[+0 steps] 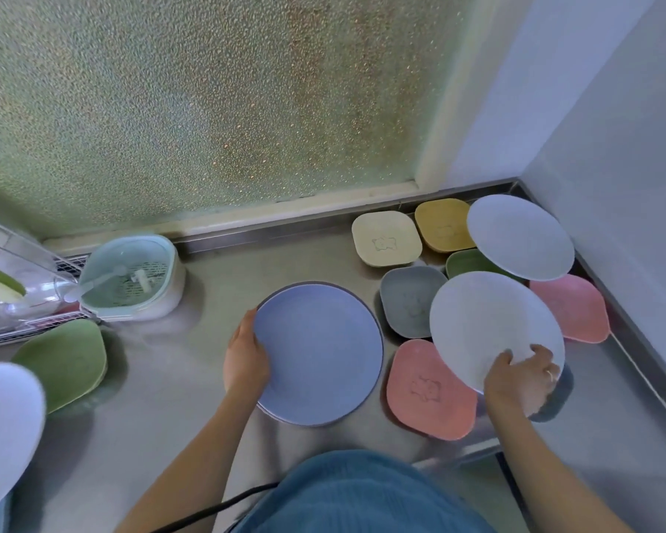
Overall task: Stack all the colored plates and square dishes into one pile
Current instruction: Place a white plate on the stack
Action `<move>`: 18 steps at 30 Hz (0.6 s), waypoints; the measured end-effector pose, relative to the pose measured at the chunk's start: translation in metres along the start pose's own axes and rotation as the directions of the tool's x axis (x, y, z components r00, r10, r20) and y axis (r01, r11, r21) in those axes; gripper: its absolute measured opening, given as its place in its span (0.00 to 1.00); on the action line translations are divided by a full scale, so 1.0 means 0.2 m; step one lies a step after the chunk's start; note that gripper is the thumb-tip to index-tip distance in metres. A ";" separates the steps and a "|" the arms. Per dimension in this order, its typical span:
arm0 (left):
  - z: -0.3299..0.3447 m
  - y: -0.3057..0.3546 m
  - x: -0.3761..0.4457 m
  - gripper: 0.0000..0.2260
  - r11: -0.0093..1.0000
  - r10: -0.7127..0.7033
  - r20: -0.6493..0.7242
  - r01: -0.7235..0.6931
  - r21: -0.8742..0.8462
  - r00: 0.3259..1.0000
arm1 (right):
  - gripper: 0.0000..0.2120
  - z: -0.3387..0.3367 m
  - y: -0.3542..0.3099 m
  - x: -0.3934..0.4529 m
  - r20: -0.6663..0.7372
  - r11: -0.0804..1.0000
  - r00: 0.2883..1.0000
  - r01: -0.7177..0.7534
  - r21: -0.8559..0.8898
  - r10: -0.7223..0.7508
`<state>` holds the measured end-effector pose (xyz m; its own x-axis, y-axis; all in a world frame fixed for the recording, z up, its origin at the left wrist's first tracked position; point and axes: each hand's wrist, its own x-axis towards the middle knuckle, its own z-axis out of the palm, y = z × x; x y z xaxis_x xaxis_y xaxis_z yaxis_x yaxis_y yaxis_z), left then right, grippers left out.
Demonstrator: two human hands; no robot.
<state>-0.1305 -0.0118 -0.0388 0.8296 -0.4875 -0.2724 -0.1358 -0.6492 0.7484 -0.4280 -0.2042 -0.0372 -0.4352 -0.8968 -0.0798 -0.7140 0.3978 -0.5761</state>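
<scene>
Your left hand (245,359) steadies the blue plate (318,353) at its left rim, fingers curled on the edge; it sits on top of at least one other plate, so that's the pile starting, mid-surface. Your right hand (521,380) grips a white plate (485,325) by its near edge, thumb on top, fingers under, plate tilted and raised over the pink dish (431,390) and grey dish (410,305).

Step in hand, I'd say: bring the white plate across onto the blue one. Next move needs it levelled, centred over the blue, then let go w/o nudging the pile.

Not stacked yet: 2nd white plate (520,236) propped over the green dish (468,263), plus yellow dish (441,225), cream dish (385,238), 2nd pink dish (571,307) by the wall, & another green dish (64,363) far left. Round plates first prob. best; square dishes on top.
</scene>
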 end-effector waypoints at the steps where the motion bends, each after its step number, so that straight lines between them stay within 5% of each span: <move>1: 0.01 0.01 -0.01 0.22 1.000 -0.001 -0.007 0.001 0.001 1.000 | 0.20 -0.02 0.03 0.04 -0.007 0.997 0.997 -0.072 -0.016 0.072; 8: 0.04 0.03 -0.06 0.25 1.000 0.010 -0.068 -0.008 0.024 0.998 | 0.28 -0.06 0.09 0.14 0.003 0.930 0.932 -0.363 0.053 0.363; 14: 0.06 0.04 -0.08 0.24 1.000 -0.009 -0.088 0.010 0.022 0.996 | 0.17 -0.08 0.13 0.19 0.050 0.910 0.952 -0.302 0.284 0.301; 18: 0.07 0.04 -0.09 0.23 1.000 -0.015 -0.087 0.016 0.006 0.996 | 0.18 -0.10 0.10 0.16 -0.042 0.904 0.970 -0.207 0.373 0.239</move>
<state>-0.1543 -0.0162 -0.0368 0.8755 -0.4251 -0.2299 -0.1261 -0.6602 0.7404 -0.4679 -0.2215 -0.0353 -0.6156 -0.7669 -0.1811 -0.3510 0.4727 -0.8083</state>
